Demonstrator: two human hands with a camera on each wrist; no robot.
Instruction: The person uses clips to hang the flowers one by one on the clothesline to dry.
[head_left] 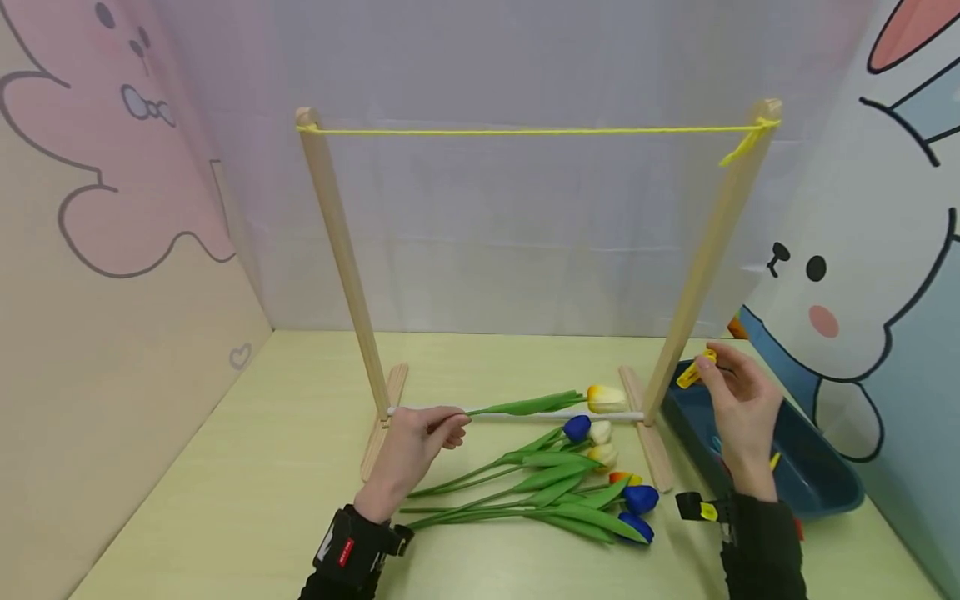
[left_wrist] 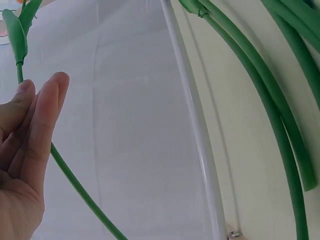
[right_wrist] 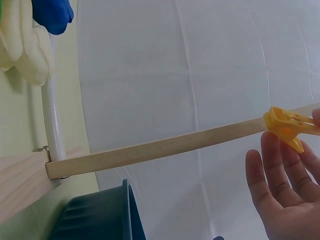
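My left hand pinches the green stem of an artificial tulip with a yellow-white bloom. The flower is held roughly level, its head pointing right. In the left wrist view, the stem runs down past the fingers. Between thumb and fingertips, my right hand holds a yellow clothespin above the near side of a dark blue bin. The right wrist view shows the clothespin close up. More tulips with blue, white, yellow and orange-red heads lie on the table below the left hand's flower.
A wooden frame has two posts joined by a taut yellow string on top and a white rod low down. The dark blue bin at right contains small coloured pieces. A white sheet hangs behind.
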